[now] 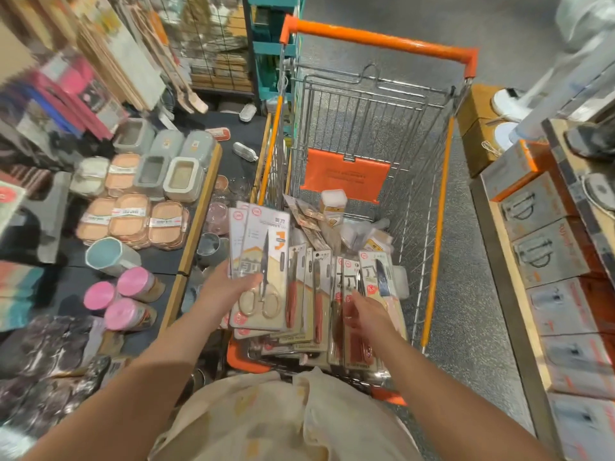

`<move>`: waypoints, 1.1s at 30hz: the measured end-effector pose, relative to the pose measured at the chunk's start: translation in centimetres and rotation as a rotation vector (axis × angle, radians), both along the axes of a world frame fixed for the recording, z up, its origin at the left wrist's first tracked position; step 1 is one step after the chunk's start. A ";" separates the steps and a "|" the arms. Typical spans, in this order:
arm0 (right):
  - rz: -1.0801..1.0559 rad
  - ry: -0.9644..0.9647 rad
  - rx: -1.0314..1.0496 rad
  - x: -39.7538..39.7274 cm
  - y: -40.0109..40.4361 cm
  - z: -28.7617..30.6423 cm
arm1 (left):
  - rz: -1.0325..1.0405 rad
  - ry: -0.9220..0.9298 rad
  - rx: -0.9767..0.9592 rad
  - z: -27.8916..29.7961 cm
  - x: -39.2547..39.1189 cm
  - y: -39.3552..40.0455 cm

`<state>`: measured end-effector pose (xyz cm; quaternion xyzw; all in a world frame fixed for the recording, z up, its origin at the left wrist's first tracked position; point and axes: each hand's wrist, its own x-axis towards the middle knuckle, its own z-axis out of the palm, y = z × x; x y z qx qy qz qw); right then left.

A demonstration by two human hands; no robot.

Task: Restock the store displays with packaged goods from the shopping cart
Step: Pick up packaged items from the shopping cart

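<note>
Scissors pack (261,274) in left hand (226,287); right hand (366,314) just beside

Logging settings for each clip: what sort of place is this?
Most likely a housewares shop aisle: an orange-handled shopping cart full of carded scissors packs, with stacked lidded containers on a display table alongside.

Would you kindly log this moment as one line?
left hand: holds scissors packs | right hand: open over knife packs | cart: stocked

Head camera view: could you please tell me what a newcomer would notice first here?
The shopping cart with its orange handle fills the centre, its near end stacked with carded knives. The left hand holds a scissors pack over it, while the right hand reaches toward the knives.
</note>
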<state>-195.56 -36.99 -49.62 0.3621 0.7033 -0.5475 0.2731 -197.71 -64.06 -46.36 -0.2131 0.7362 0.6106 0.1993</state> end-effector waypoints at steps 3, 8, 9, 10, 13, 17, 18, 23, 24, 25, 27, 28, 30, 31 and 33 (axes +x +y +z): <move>0.081 -0.055 -0.015 -0.3 -0.5 -0.5 | 0.107 -0.008 -0.023 0.4 -0.5 -2.1; 0.196 -0.015 -0.104 -0.2 -1.9 -0.3 | 0.170 -0.030 0.001 0.6 0.1 -3.3; 0.220 -0.001 -0.109 -0.5 -2.0 -0.2 | 0.161 -0.039 0.005 0.6 0.2 -3.1; 0.224 0.012 -0.116 -1.0 -2.0 -0.2 | 0.147 -0.046 0.010 0.7 0.3 -2.7; 0.156 0.034 -0.125 -3.3 -1.7 -0.1 | 0.135 -0.053 0.027 0.9 -0.2 -1.1; 0.023 0.014 -0.098 -7.5 -0.6 -1.2 | 0.108 -0.065 0.067 0.7 -1.9 1.9; 0.009 0.022 -0.103 -8.5 -0.2 -1.8 | 0.081 -0.073 0.071 0.7 -2.2 2.8; -0.053 0.039 -0.074 -13.2 1.7 -4.1 | 0.032 -0.139 0.094 -1.6 -3.8 7.0; -0.056 0.040 -0.055 -14.3 1.9 -4.6 | 0.061 -0.174 0.094 -2.2 -4.0 7.5; -0.062 0.043 -0.039 -15.6 2.0 -4.9 | 0.103 -0.210 0.100 -2.8 -4.2 7.9; -0.082 0.039 -0.036 -18.2 2.4 -6.0 | 0.161 -0.269 0.103 -4.2 -4.5 8.3; -0.089 0.040 -0.021 -19.3 2.6 -6.6 | 0.167 -0.295 0.098 -4.4 -4.7 8.4; -0.049 0.010 0.048 -21.6 3.3 -8.9 | 0.145 -0.324 0.082 -5.0 -5.2 8.6; 0.003 -0.019 0.084 -22.5 3.4 -9.6 | 0.137 -0.331 0.075 -5.2 -5.6 8.5; 0.061 -0.093 0.101 -23.6 3.0 -9.9 | 0.154 -0.325 0.071 -5.7 -6.4 8.4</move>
